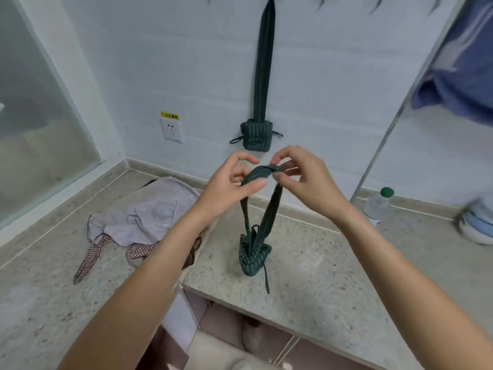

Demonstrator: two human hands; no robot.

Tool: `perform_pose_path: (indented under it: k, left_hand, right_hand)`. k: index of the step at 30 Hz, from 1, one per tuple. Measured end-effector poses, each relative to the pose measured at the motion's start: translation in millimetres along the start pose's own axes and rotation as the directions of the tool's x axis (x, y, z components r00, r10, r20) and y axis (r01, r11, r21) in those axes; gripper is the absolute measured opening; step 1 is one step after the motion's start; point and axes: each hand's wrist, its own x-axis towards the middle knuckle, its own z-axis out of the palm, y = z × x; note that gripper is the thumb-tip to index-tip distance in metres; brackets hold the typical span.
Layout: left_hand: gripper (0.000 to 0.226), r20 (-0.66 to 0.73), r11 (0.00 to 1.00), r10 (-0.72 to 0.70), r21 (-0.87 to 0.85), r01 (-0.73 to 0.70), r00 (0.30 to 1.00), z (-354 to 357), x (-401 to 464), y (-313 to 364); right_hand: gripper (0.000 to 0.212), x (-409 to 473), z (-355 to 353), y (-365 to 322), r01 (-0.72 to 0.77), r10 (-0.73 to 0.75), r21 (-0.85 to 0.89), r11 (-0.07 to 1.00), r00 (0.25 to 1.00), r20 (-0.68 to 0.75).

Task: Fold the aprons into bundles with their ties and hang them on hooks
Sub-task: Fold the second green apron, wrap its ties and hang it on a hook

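A dark green striped apron bundle (pixel 253 256) dangles just above the stone counter (pixel 320 276), hanging from its own neck loop (pixel 272 209). My left hand (pixel 229 188) and my right hand (pixel 301 180) both pinch the top of that loop, close together. A loose tie trails down from the bundle. A second green striped bundle (pixel 256 136) hangs on the white wall by its long strap (pixel 264 62), which runs up to a hook at the frame's top edge. A crumpled pale lilac apron (pixel 144 212) with checked ties lies on the counter at left.
More hooks (pixel 376 6) line the top of the wall at right. A wall socket (pixel 172 129) sits left of the hung bundle. A green-capped plastic bottle (pixel 378 205) and stacked bowls (pixel 477 225) stand at right. A glass panel (pixel 40 116) closes the left side.
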Motion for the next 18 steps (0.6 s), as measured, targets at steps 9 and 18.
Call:
perform_pose_path:
  k: [9,18]
  left_hand:
    - [0.014,0.237,0.998,0.000,-0.058,0.014,0.972,-7,119,38]
    - [0.021,0.184,0.840,-0.053,-0.524,0.143,0.982,5,193,53]
  right_hand:
    - [0.027,71,-62,24,-0.283,0.183,0.479,0.831,0.952,0.245]
    - [0.026,97,-75,37,-0.130,0.240,0.387,0.913,0.938,-0.251]
